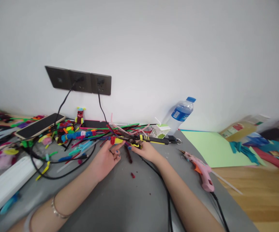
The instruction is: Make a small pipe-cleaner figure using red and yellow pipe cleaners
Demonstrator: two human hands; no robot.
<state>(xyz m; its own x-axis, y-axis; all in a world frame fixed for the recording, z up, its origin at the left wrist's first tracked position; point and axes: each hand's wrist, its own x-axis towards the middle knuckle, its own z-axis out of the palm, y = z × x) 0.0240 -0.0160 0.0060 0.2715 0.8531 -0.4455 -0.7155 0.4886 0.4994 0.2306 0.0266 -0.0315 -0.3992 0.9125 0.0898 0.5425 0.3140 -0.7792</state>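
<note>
My right hand (146, 150) grips the black and yellow handles of a pair of pliers (147, 139), whose jaws point left toward my other hand. My left hand (106, 158) lies palm up on the grey mat (120, 196), its fingers pinched on a small red and yellow pipe-cleaner piece (114, 140) held right at the jaws. A dark red stick (128, 156) lies between the two hands. A small red scrap (133, 175) sits on the mat just in front of them.
A heap of coloured pipe cleaners (69, 135) covers the left. Black cables (57, 167) loop there. A pink glue gun (202, 170) lies to the right, with a water bottle (181, 113), a small carton (160, 130) and green paper (212, 145) behind it.
</note>
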